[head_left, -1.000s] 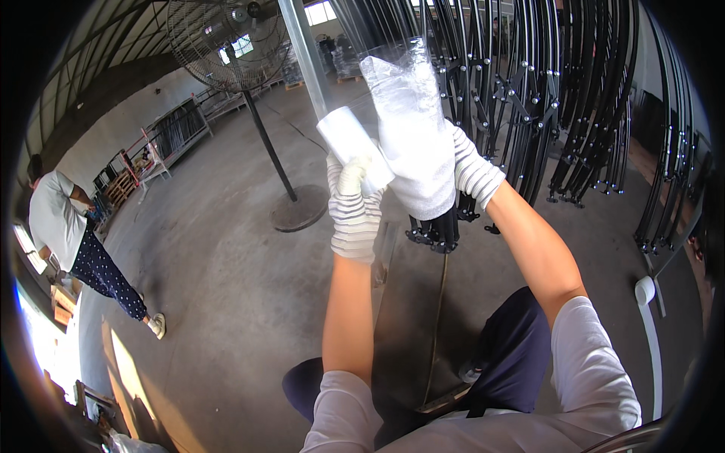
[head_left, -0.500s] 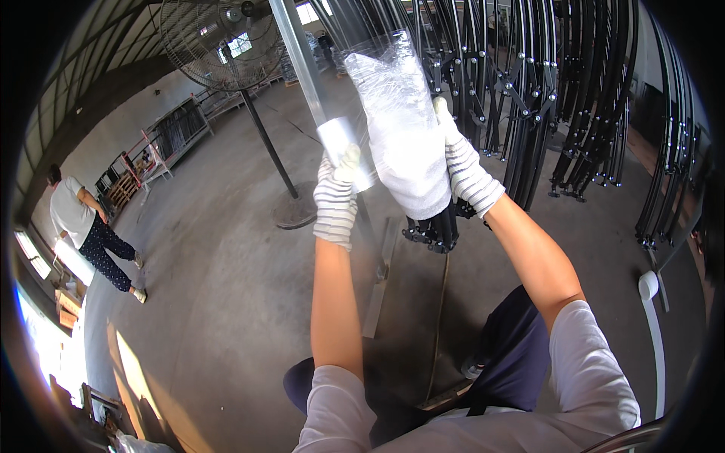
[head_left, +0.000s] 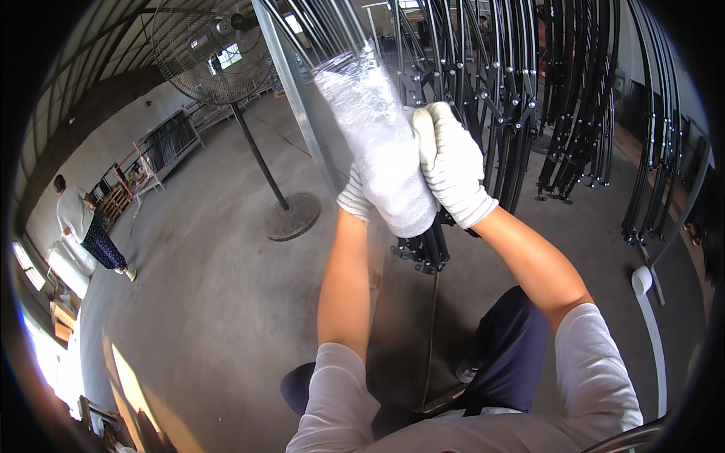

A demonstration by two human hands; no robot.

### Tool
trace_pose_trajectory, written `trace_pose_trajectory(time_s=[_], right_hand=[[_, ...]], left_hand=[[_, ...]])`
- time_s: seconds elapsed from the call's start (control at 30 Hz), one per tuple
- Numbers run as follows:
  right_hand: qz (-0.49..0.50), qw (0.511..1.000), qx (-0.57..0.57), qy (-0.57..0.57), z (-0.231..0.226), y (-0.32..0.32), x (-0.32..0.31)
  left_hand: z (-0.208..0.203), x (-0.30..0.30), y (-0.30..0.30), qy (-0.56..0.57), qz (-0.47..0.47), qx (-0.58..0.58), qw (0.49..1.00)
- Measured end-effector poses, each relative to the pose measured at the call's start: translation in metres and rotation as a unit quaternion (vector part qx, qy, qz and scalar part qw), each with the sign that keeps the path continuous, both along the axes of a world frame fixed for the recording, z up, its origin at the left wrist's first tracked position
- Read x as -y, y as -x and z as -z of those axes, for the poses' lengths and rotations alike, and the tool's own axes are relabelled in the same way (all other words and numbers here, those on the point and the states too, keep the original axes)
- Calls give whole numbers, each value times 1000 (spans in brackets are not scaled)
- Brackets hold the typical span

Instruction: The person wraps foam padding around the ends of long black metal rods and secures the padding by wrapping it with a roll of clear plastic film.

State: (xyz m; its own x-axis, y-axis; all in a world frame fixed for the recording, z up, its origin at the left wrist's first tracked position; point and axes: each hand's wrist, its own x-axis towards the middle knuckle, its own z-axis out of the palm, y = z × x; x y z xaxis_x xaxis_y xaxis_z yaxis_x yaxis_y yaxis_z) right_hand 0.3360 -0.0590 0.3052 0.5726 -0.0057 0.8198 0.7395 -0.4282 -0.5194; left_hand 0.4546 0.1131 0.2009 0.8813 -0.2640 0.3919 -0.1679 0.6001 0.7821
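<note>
Right hand, gloved, clamps the foam wrap at centre frame, fingers curled tight around it. Left hand grips from behind, mostly hidden. Black rods poke out below the wrap. Fan upper left, a person far left on the floor.

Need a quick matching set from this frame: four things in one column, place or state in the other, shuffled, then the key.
1. right hand
2. left hand
3. pedestal fan
4. black frame bundle

A. mostly hidden behind the white foam wrap
B. sticks out below the wrap's lower end
C. stands on the concrete floor, upper left
D. gloved, gripping the wrap's right side

Pairs: 1-D, 2-A, 3-C, 4-B
</note>
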Motion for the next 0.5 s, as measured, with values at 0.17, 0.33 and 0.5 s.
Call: trace_pose_trajectory(time_s=[0.17,0.33,0.5], right_hand=[[-351,863,-258,-256,43,-48,-23],[-553,688,-261,-392,46,-53,-20],[-505,745,-230,-369,39,-37,-31]], left_hand=[[-3,-22,2,-140,-44,153,977],[-56,14,51,29,-200,-162,966],[-52,10,112,89,-345,122,926]])
